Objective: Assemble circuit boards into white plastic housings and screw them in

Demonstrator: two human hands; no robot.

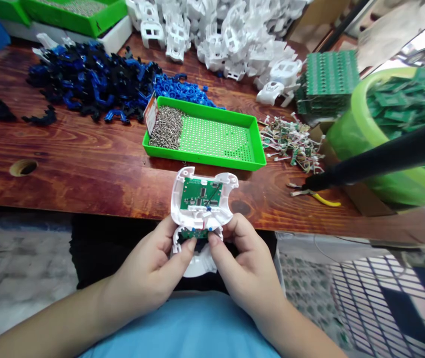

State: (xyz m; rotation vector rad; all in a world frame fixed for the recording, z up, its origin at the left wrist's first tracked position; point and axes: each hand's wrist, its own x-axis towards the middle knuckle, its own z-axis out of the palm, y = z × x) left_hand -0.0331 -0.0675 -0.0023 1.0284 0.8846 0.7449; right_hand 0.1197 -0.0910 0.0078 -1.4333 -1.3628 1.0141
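Observation:
At the table's front edge, both my hands hold a white plastic housing with a green circuit board seated in its upper part. My left hand is closed on its left side, the thumb on the lower section. Its right side is gripped by my right hand, thumb pressed near a smaller green board. Below the thumbs a curved white shell part shows; whether it is joined to the rest I cannot tell. A short red wire appears between the two sections. Most of my fingertips are hidden behind the housing.
Beyond the housing lies a green tray with small screws. Black and blue plastic parts and white shells are heaped behind. Rightward are wired boards, yellow-handled pliers, a board stack and a black bar.

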